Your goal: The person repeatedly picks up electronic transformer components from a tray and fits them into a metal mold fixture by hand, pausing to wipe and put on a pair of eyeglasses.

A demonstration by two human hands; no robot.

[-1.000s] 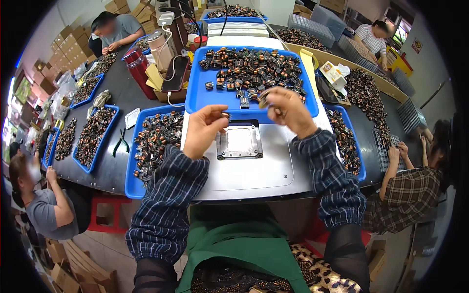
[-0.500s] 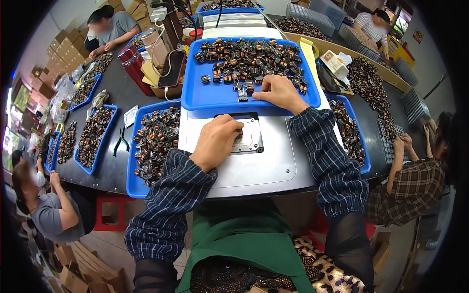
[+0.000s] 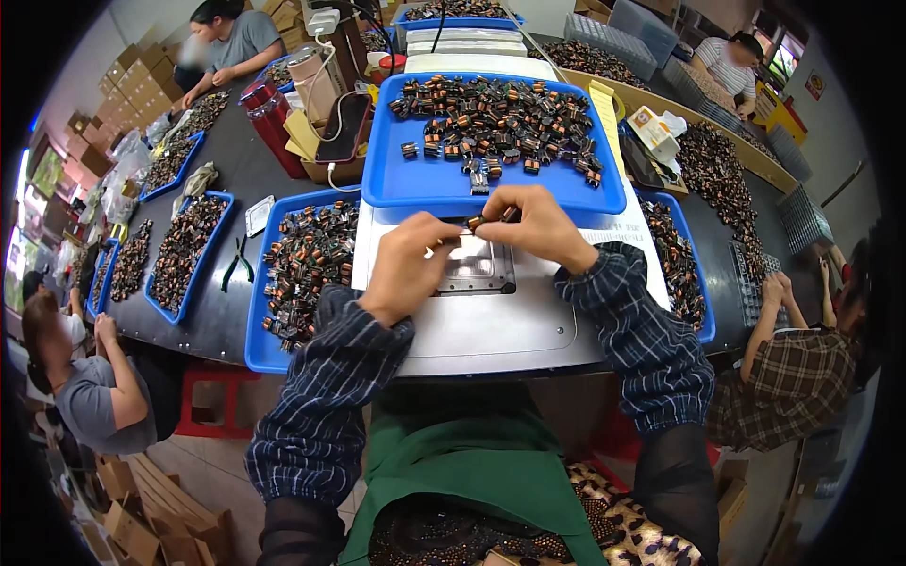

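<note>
1. Room: stacked cartons (image 3: 142, 80) rise behind the tabletop's far left corner.
2. One dark tabletop (image 3: 212, 330), its edges bent by the lens, with at least four other people (image 3: 99, 401) around it.
3. One silvery metal plate (image 3: 491, 344) at the middle of the near edge, with one squarish fixture (image 3: 481, 283) set in it.
4. Three blue trays nearest the hands, all with coil parts too many to count: a middle tray (image 3: 415, 193) beyond the fixture, a left tray (image 3: 260, 361) and a right tray (image 3: 708, 330) flanking the plate.
5. One red flask (image 3: 272, 123), left of the middle tray.
6. Two hands over the fixture: the right hand (image 3: 533, 226) pinches with thumb and forefinger; whether the left hand (image 3: 411, 264) grips too, I cannot tell.
7. One pair of pliers (image 3: 238, 264), left of the left tray.
8. One small coil part (image 3: 475, 223), between the right fingertips, just beside the left ones.
</note>
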